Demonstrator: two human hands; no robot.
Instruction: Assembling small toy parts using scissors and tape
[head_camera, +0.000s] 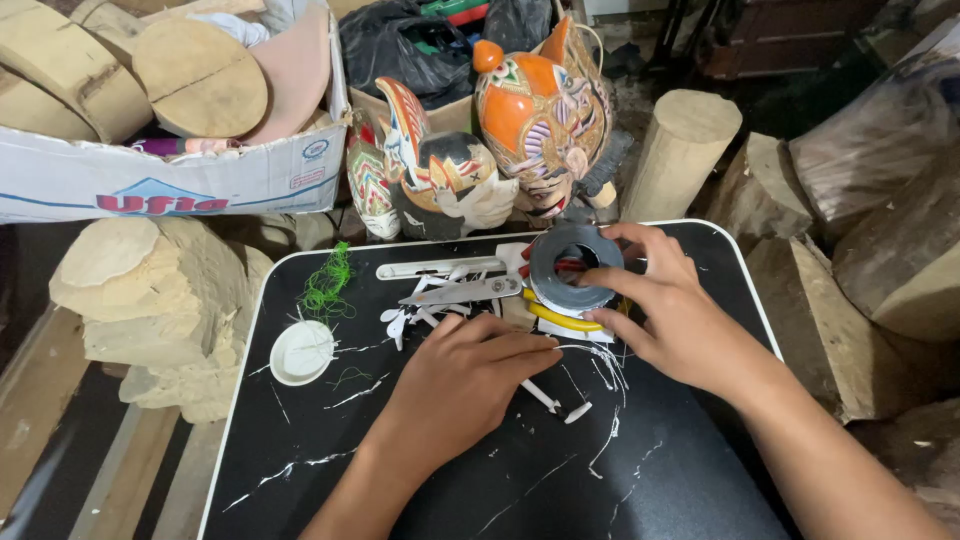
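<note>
Right hand (672, 310) grips tape roll (574, 265); scissors (462, 291), painted masks (540, 110) beside.

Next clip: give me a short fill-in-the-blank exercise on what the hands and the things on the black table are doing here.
1. The right hand grips a grey ____ of tape.
2. The left hand lies flat on the ____ table.
3. The white lid lies just below a tangle of ____ thread.

Missing words: roll; black; green

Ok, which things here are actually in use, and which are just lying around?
In hand:
right hand on the grey tape roll
left hand on small white pieces

Lying about:
scissors
white lid
green thread
painted wooden masks
</note>
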